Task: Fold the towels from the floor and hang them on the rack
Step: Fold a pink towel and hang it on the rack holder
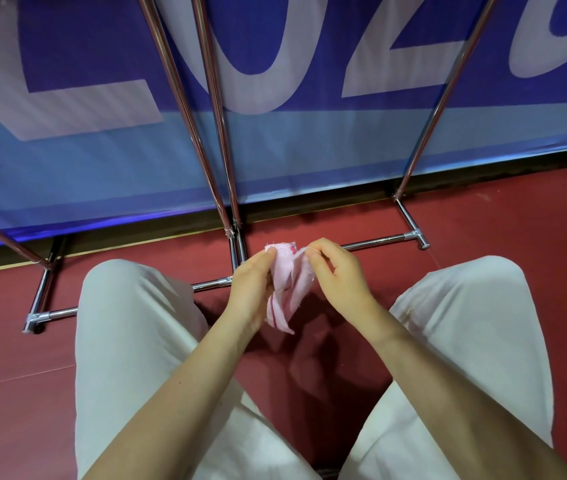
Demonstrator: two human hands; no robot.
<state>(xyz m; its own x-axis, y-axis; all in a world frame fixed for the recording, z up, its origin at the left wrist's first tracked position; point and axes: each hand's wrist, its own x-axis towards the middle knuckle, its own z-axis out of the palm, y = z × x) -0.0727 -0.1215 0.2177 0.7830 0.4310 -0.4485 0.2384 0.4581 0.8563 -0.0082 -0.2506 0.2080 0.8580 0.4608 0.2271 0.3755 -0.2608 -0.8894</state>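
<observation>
Both hands hold one small pink towel up off the floor, between the knees. The left hand grips its left edge; the right hand pinches the top right corner. The cloth hangs bunched below the grip, so the fold looks barely begun, and hanging is not yet done. No towel shows on the rack, whose poles rise just beyond the grip. The towel is thin, soft terry with frayed edges and a red stripe; the rack is shiny round metal tube.
</observation>
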